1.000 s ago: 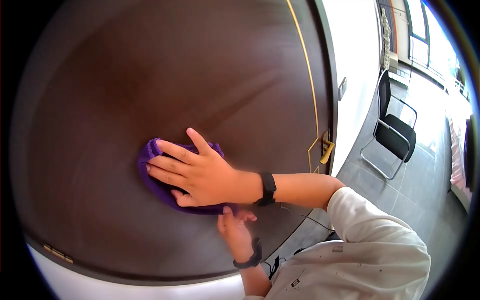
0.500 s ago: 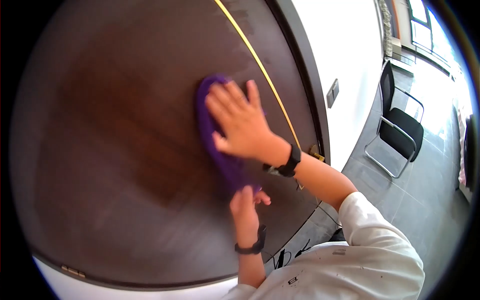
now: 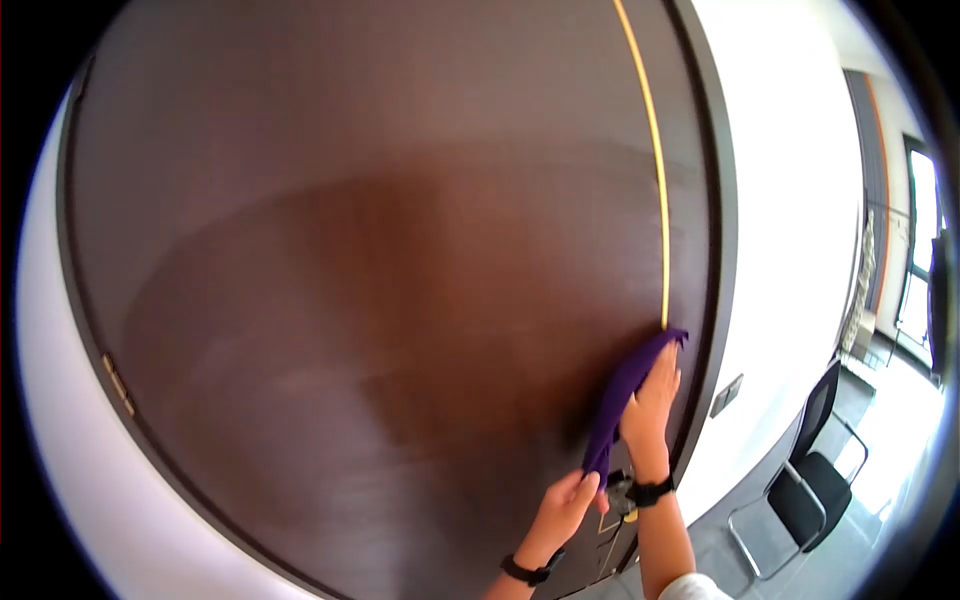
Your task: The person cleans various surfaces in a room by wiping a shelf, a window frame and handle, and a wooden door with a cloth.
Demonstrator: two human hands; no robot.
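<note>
A purple cloth (image 3: 622, 390) lies against a dark brown door (image 3: 350, 280), next to the yellow strip (image 3: 655, 150) that runs down it. My right hand (image 3: 652, 408) presses the cloth's upper part to the door, its palm flat and fingers stretched upward. Lower down, my left hand (image 3: 570, 505) pinches the cloth's bottom end between thumb and fingers. Each wrist wears a black band. Just below the cloth, partly hidden by my right hand, is the door's handle and lock (image 3: 622, 492).
The dark door frame (image 3: 722, 230) borders a white wall with a grey switch (image 3: 727, 396). A black chair with metal legs (image 3: 810, 490) stands on the grey tiled floor to the right. A hinge (image 3: 118, 385) shows at the door's left edge.
My view has risen and swung left, showing more of the door. Both hands and the cloth have moved right across the door to the yellow strip. My left hand still grips the cloth's lower end.
</note>
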